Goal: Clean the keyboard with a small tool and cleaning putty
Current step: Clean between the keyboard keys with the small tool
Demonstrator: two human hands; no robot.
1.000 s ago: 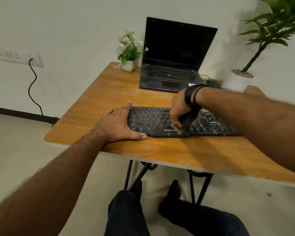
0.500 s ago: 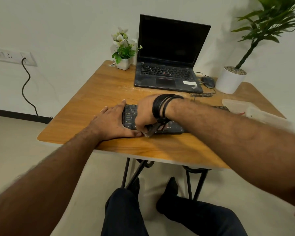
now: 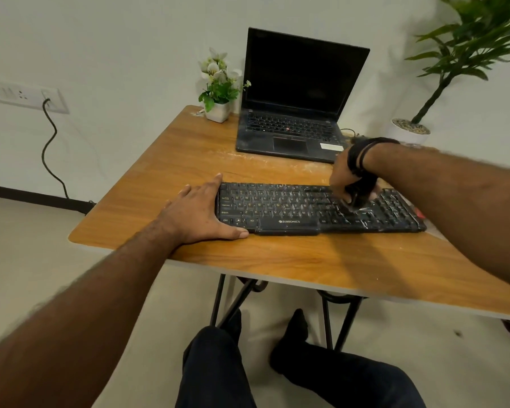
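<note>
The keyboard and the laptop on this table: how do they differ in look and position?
The keyboard lies flat near the front edge; the laptop stands open at the back, its screen dark. Both hands touch the keyboard, none the laptop. White specks cover the keyboard's right keys; the laptop looks only faintly dusty. Both are black and rest on the table.

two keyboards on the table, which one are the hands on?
The standalone black keyboard nearest the person: left hand braces its end, right hand works its keys. The laptop behind sits untouched.

Wooden table (image 3: 277,254) with keyboard (image 3: 292,213), laptop (image 3: 292,131), small flower pot (image 3: 217,111).
</note>
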